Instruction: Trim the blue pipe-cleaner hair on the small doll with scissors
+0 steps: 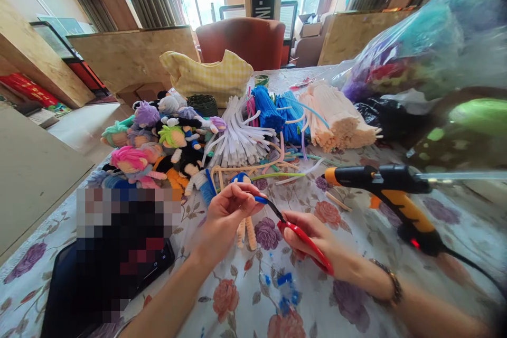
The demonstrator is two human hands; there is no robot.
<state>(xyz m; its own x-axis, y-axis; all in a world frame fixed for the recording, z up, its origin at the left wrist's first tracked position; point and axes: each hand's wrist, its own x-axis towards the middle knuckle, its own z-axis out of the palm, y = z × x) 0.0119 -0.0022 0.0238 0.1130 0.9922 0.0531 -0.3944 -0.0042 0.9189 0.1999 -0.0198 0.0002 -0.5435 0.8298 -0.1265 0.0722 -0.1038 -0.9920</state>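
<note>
My left hand (233,206) pinches a blue pipe cleaner (259,199) between thumb and fingers. Red-handled scissors (307,243) are gripped in my right hand (307,229), their dark blades reaching up to the blue piece. Whether the blades are closed on it I cannot tell. Behind my left hand lies a small doll (246,232) with blue hair and peach legs, partly covered by my fingers. Blue clippings (285,288) are scattered on the flowered tablecloth (253,314) below my hands.
Yarn-haired dolls (138,153) are heaped at left, beside a tablet (75,285). Bundles of white (237,140), blue (269,108) and peach pipe cleaners (336,121) lie behind. A glue gun (396,185) with a lit red light rests at right, its cord trailing off. Plastic bags (428,47) stand beyond.
</note>
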